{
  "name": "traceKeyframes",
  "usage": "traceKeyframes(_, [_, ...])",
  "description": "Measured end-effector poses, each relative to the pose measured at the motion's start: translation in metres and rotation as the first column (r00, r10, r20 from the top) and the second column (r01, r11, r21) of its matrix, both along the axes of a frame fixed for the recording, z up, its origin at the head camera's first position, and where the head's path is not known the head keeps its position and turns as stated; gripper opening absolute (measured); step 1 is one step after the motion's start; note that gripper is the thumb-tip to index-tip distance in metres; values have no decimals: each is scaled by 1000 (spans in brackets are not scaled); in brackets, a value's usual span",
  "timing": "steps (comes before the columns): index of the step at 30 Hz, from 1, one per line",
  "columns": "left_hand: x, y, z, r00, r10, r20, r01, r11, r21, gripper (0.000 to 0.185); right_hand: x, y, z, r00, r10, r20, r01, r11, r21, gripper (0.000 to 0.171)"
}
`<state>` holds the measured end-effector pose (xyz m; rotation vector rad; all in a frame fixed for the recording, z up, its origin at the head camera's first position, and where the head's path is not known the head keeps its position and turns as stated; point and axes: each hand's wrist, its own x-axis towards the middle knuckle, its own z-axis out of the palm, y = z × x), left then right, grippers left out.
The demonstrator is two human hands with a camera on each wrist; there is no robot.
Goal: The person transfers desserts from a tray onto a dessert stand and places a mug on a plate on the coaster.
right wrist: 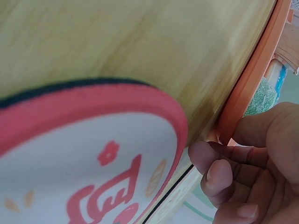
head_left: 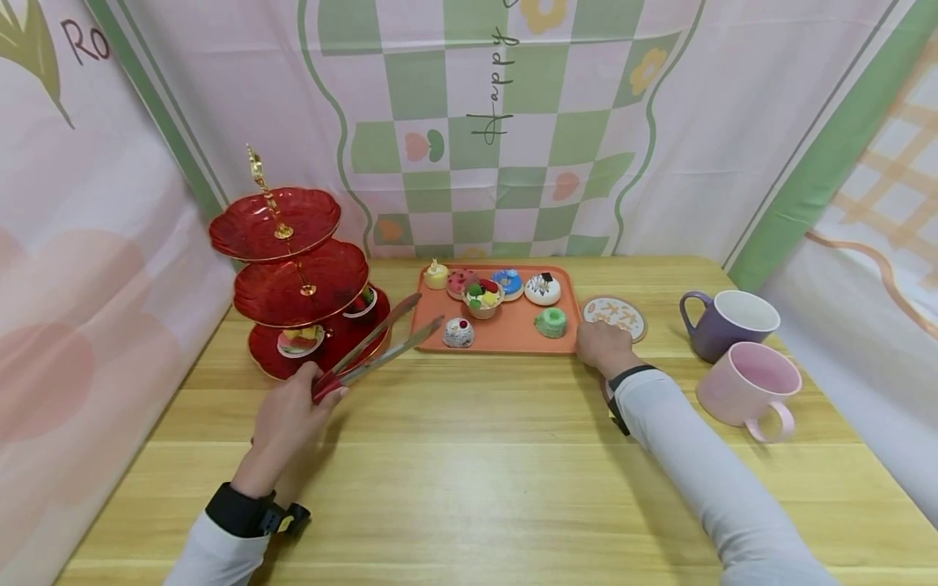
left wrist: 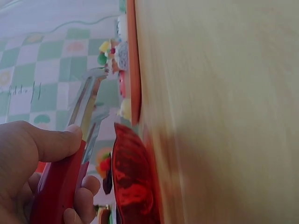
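Observation:
In the head view my left hand [head_left: 287, 417] grips the red handles of metal tongs [head_left: 396, 350], whose arms stand apart with nothing between the tips. The tips point toward the left edge of an orange tray [head_left: 506, 335]. On that tray sit several toy desserts: donuts, small cakes and a fruit cup [head_left: 484, 301]. My right hand [head_left: 607, 348] is at the tray's near right corner; the right wrist view shows thumb and fingers pinching its rim [right wrist: 254, 77]. Beside the left hand stands a red three-tier stand [head_left: 274, 293], with fruit tarts [head_left: 300, 342] on its bottom plate.
A round coaster [head_left: 619, 313] lies just right of the tray. Another coaster with a pink rim [right wrist: 93, 163] lies by the right wrist. Farther right stand a purple mug [head_left: 721, 334] and a pink mug [head_left: 747, 382]. Printed cloth [head_left: 454, 89] hangs behind the wooden table [head_left: 469, 456].

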<state>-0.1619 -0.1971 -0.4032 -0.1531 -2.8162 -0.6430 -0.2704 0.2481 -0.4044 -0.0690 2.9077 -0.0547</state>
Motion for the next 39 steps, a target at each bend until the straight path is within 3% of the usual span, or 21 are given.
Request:
traceKeyframes(4, [-6,6,2,999,8,53,-9,1000,14,36,0,-2,0,1000,-4,-2,4,1000,4,17])
traceKeyframes(17, [-22,23,3,994,-17,106,11,998,60,36,-1,-1,-1,1000,0,4,0,1000,17,18])
traceKeyframes(32, [-42,46,2,993,-109,55,104,992,76,36,2,-2,-1,1000,-12,-16,13,1000,9,18])
traceKeyframes(39, [-48,52,2,992,-107,72,102,992,76,37,1,-2,-2,1000,-11,-16,11,1000,9,17])
